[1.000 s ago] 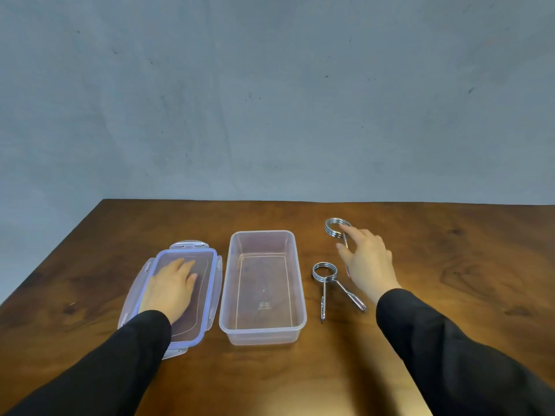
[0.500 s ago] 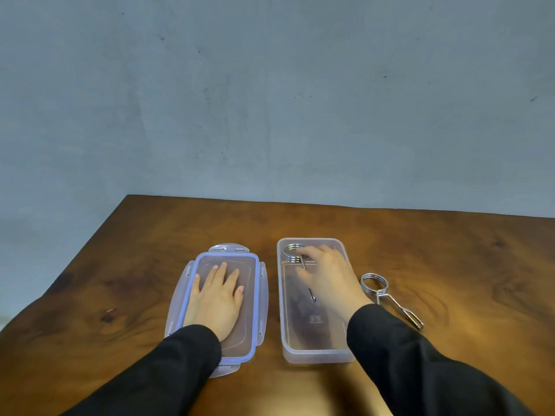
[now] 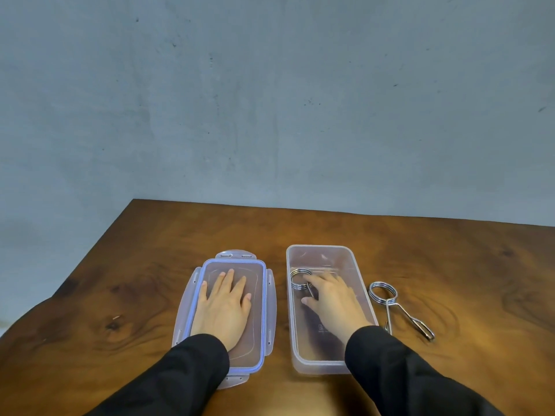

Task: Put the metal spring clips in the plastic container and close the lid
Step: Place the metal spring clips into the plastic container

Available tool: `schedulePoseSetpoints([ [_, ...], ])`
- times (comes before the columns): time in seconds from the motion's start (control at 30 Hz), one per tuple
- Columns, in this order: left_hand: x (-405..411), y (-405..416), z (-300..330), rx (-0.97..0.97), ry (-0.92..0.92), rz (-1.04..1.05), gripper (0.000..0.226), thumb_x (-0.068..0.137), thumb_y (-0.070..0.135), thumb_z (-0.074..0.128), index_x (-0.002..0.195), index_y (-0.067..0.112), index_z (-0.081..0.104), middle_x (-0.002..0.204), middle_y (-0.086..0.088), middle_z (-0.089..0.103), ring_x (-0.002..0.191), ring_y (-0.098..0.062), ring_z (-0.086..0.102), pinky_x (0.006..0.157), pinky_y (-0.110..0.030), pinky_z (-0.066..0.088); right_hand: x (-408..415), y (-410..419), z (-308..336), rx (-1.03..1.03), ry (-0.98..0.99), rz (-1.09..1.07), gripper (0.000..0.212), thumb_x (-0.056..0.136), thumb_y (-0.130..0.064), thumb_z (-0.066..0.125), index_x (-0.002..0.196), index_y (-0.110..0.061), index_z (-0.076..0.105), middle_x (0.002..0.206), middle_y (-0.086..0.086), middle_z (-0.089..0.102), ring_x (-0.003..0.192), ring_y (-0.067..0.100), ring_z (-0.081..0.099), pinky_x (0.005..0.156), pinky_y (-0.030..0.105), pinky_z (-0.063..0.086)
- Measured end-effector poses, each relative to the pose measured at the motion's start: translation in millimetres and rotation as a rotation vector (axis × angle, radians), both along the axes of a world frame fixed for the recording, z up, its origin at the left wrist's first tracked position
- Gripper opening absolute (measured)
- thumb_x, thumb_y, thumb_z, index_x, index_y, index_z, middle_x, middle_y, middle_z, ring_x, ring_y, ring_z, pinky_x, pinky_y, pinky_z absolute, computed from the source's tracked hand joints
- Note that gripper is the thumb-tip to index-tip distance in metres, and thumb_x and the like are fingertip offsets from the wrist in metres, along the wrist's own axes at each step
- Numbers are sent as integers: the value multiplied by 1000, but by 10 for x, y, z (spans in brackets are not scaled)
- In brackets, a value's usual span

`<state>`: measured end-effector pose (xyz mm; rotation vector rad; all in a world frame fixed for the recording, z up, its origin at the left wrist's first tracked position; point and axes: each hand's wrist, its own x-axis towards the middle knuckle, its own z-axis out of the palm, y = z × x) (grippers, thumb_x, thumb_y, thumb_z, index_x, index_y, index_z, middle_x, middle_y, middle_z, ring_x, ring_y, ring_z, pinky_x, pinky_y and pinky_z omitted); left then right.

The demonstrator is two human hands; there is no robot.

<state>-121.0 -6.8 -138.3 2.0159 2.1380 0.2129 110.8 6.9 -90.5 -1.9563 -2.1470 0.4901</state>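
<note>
Your right hand (image 3: pixel 335 298) is inside the box (image 3: pixel 357 267), fingers pinching one clip (image 3: pixel 301 279). The other clip (image 3: pixel 396 307) lies just right of the box. Your left hand (image 3: pixel 225 304) lies flat, fingers spread, on the lid (image 3: pixel 270 295).

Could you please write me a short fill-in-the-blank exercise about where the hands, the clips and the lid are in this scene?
1. The left hand lies flat on the ____.
2. The right hand is inside the plastic container with ____ spring clip.
3. The other spring clip lies on the table, to the ____ of the container.

Missing words: lid; one; right
</note>
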Motion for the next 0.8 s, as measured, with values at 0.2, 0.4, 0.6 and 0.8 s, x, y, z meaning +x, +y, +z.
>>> schedulePoseSetpoints([
  [0.2, 11, 9, -2, 2, 5, 6, 56, 103, 50, 22, 155, 33, 25, 167, 4, 21, 154, -20, 16, 125, -45, 4, -5, -2, -4, 11, -35, 26, 57, 94, -42, 64, 147, -34, 45, 148, -4, 52, 137, 23, 45, 112, 40, 41],
  [0.4, 9, 6, -7, -1, 19, 7, 55, 103, 50, 23, 155, 33, 25, 167, 4, 21, 153, -20, 17, 126, -46, 5, 371, 3, 446, 294, 186, -9, 46, 97, -42, 58, 139, -23, 57, 136, 1, 59, 123, 22, 57, 98, 33, 46],
  [0.6, -3, 12, -14, 7, 24, 6, 55, 103, 48, 24, 155, 32, 27, 166, 4, 25, 152, -20, 20, 125, -46, 7, 1323, -139, 396, 117, 63, -304, 59, 96, -49, 54, 149, -26, 41, 144, 8, 55, 127, 28, 55, 100, 40, 50],
  [0.8, 22, 22, -19, 1, 38, 12, 55, 103, 47, 25, 155, 31, 26, 166, 3, 24, 152, -20, 20, 125, -45, 7, 1365, -453, -73, -176, -128, -258, 92, 87, -65, 58, 159, -35, 9, 159, 4, 35, 141, 31, 37, 108, 52, 39],
])
